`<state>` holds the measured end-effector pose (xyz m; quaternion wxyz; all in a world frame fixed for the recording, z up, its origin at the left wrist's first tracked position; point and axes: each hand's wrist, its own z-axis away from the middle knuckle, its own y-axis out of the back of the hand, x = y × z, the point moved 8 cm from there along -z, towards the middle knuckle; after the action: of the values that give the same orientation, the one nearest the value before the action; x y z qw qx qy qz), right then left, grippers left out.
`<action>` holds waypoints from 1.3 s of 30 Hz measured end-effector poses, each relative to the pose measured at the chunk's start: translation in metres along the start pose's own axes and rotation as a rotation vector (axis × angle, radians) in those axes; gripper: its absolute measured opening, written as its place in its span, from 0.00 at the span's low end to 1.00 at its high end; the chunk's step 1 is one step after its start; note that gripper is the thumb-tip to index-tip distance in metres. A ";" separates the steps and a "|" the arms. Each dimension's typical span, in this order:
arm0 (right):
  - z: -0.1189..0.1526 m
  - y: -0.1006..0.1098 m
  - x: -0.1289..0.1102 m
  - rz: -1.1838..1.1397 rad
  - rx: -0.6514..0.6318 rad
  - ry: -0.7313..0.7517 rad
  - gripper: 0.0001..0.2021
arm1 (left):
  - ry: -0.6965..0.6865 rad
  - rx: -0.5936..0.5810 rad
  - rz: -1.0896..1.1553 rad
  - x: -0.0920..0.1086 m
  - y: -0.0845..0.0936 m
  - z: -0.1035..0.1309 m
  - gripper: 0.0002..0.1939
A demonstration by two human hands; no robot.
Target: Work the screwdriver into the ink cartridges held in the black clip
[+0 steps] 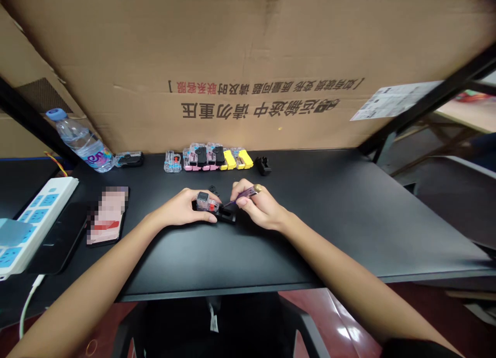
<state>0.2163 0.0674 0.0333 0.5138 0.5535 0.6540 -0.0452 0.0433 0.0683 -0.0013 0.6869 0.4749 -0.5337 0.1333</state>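
Observation:
Near the middle of the black table, my left hand (189, 208) is closed round a small clear and black device (207, 204) with a red part in it. A purple screwdriver-like tool (248, 192) with a gold end is pinched in my right hand (261, 205). Its thin tip points down and left to the black part (227, 213) at the device's right side; whether it touches cannot be made out. Small black pieces (213, 190) lie just behind the device.
Along the cardboard (240, 48) stand clear, pink-edged and yellow cases (203, 157) and a black clip (263, 165). At the left are a water bottle (83, 141), a phone (108, 216), a black slab (60, 239) and a white power strip (36, 218). The table's front edge (225, 293) is near.

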 end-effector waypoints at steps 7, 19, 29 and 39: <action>-0.001 0.004 0.000 -0.018 0.084 -0.005 0.21 | 0.007 -0.008 0.036 -0.001 -0.001 0.000 0.25; 0.000 0.008 0.006 -0.044 0.110 -0.038 0.22 | 0.018 -0.015 0.043 -0.001 -0.001 0.000 0.25; -0.007 0.008 -0.011 0.074 0.140 0.041 0.17 | -0.002 0.022 0.064 -0.003 0.001 -0.001 0.25; -0.008 0.009 0.001 -0.016 0.201 -0.072 0.20 | 0.000 0.014 0.080 -0.005 0.001 0.000 0.28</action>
<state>0.2181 0.0761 0.0408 0.4786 0.5948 0.6317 -0.1346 0.0410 0.0707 -0.0056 0.6778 0.4579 -0.5512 0.1646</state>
